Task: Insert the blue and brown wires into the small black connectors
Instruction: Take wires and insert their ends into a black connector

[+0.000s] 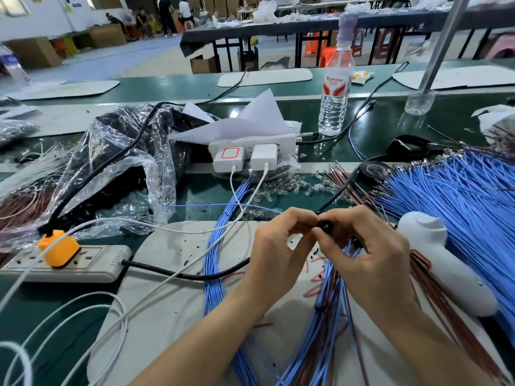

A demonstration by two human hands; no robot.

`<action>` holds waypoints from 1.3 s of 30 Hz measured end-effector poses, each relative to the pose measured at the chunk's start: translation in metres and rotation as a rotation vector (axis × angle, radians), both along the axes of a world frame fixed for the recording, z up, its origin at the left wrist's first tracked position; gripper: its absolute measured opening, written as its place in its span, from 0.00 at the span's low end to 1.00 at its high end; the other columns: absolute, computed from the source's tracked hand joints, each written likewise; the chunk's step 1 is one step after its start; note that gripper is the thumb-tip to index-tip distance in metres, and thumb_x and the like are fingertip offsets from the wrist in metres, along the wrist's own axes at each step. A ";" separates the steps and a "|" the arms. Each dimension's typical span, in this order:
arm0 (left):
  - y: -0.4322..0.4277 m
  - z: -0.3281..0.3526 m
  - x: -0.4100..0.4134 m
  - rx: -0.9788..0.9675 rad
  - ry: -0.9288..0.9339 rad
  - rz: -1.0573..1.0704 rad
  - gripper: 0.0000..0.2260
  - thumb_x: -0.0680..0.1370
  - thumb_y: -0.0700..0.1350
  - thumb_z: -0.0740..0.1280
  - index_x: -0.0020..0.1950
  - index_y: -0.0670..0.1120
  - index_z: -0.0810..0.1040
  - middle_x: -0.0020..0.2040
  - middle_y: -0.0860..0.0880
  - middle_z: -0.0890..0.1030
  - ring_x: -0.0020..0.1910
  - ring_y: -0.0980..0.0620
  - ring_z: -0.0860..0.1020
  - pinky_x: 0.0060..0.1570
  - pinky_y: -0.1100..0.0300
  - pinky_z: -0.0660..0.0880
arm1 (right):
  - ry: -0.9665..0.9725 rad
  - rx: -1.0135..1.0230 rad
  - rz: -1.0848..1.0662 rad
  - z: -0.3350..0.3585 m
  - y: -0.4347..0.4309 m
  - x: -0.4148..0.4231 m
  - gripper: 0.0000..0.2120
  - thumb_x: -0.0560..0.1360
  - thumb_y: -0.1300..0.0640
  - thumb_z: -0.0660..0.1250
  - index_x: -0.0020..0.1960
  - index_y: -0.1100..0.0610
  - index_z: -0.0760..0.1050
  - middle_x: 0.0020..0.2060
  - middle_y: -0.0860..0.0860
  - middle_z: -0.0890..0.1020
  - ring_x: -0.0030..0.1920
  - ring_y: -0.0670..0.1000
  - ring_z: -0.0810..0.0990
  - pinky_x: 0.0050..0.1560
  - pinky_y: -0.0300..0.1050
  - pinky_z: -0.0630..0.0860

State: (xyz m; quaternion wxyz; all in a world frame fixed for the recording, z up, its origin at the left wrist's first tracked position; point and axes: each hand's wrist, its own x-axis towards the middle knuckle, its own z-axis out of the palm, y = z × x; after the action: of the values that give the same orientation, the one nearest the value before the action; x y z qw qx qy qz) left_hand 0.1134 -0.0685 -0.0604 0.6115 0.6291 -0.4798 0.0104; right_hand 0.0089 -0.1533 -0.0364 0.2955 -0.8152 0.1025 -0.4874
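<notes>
My left hand [278, 246] and my right hand [370, 252] meet at the middle of the view, fingertips pinched together on a small black connector [324, 225]. A thin black lead runs up and away from the connector. Blue and brown wires [328, 302] hang below my right hand in a bundle. A big fan of loose blue wires [459, 196] lies at the right, with brown wires [342, 182] beside it. Which wire is in the connector is hidden by my fingers.
A white handheld device [443, 263] lies to the right of my hands. A power strip [92, 263] with an orange plug sits at the left, a white charger block [250, 151] and water bottle [334, 93] behind. Crumpled plastic bag [119, 162] at left; white cables cross the mat.
</notes>
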 end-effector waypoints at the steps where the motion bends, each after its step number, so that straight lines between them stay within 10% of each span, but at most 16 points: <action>1: 0.000 0.000 0.000 0.003 -0.002 -0.001 0.05 0.75 0.37 0.67 0.50 0.37 0.78 0.43 0.44 0.83 0.43 0.49 0.83 0.44 0.50 0.80 | 0.004 -0.006 -0.001 0.000 0.000 0.000 0.05 0.69 0.63 0.72 0.44 0.62 0.80 0.34 0.52 0.78 0.35 0.45 0.74 0.40 0.31 0.71; 20: -0.001 -0.002 0.003 0.122 -0.004 -0.047 0.04 0.75 0.34 0.66 0.49 0.37 0.78 0.42 0.46 0.83 0.41 0.53 0.82 0.44 0.59 0.79 | 0.031 -0.118 -0.058 0.001 -0.001 -0.003 0.04 0.69 0.63 0.72 0.42 0.65 0.81 0.33 0.55 0.80 0.34 0.48 0.75 0.40 0.33 0.72; 26: 0.002 0.002 0.000 0.059 -0.070 -0.145 0.22 0.73 0.37 0.71 0.66 0.46 0.70 0.50 0.54 0.81 0.48 0.57 0.82 0.51 0.61 0.79 | 0.058 -0.116 -0.081 0.002 -0.001 0.000 0.08 0.72 0.58 0.71 0.45 0.63 0.81 0.36 0.53 0.81 0.36 0.46 0.75 0.42 0.32 0.71; 30: 0.002 0.003 0.003 0.014 0.004 -0.045 0.06 0.76 0.47 0.67 0.52 0.52 0.74 0.42 0.52 0.83 0.40 0.57 0.82 0.43 0.59 0.80 | 0.072 -0.225 -0.204 0.009 -0.020 -0.007 0.14 0.75 0.51 0.66 0.46 0.62 0.81 0.38 0.54 0.81 0.41 0.53 0.77 0.46 0.44 0.73; 35: 0.003 0.003 0.005 0.010 0.074 -0.071 0.04 0.76 0.50 0.66 0.50 0.56 0.74 0.41 0.50 0.82 0.37 0.55 0.82 0.42 0.55 0.81 | 0.796 -0.126 -0.733 0.007 -0.060 -0.022 0.06 0.71 0.50 0.73 0.43 0.52 0.82 0.59 0.53 0.78 0.71 0.58 0.58 0.70 0.65 0.46; 39: 0.003 0.000 0.003 0.030 0.025 -0.085 0.04 0.77 0.46 0.67 0.51 0.50 0.75 0.39 0.50 0.83 0.37 0.56 0.82 0.40 0.55 0.80 | 1.148 -0.138 -0.787 0.006 -0.060 -0.021 0.05 0.71 0.44 0.70 0.44 0.44 0.80 0.68 0.46 0.70 0.75 0.55 0.44 0.60 0.67 0.22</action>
State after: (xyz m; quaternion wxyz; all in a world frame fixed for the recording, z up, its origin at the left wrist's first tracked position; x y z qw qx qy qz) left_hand 0.1166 -0.0652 -0.0600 0.6076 0.6175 -0.4986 -0.0306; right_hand -0.0125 -0.2132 -0.0309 -0.0565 -0.8630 0.4990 -0.0559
